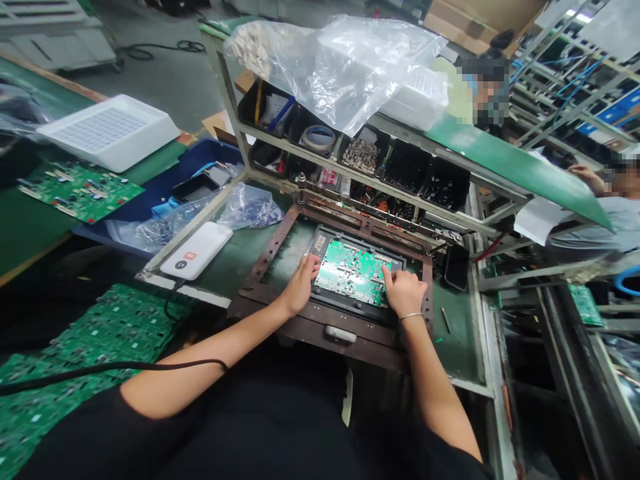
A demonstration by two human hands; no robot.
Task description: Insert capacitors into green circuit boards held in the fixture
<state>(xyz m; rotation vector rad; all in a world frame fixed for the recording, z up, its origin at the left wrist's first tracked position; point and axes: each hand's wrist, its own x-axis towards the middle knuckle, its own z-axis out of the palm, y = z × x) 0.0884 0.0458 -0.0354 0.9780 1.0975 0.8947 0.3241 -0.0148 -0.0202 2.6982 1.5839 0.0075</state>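
Observation:
A green circuit board [350, 272] lies in a black holder [345, 305] inside a brown metal frame [273, 252] on the bench. My left hand [301, 285] is at the board's left edge, its fingertips closed against that edge. At the right edge, my right hand [405, 292] has its thumb on the board's face and the other fingers curled; their tips are partly hidden. The board sits between my two hands. A pale handle [341, 334] is fixed to the near side of the frame.
Left of the frame lies a white power bank [197, 251] with a cable. Beyond the frame stands a shelf with black parts bins [364, 155]. A phone [457, 267] and a small pen-like rod [446, 320] lie right. Several boards [100, 340] are stacked lower left. People sit far right.

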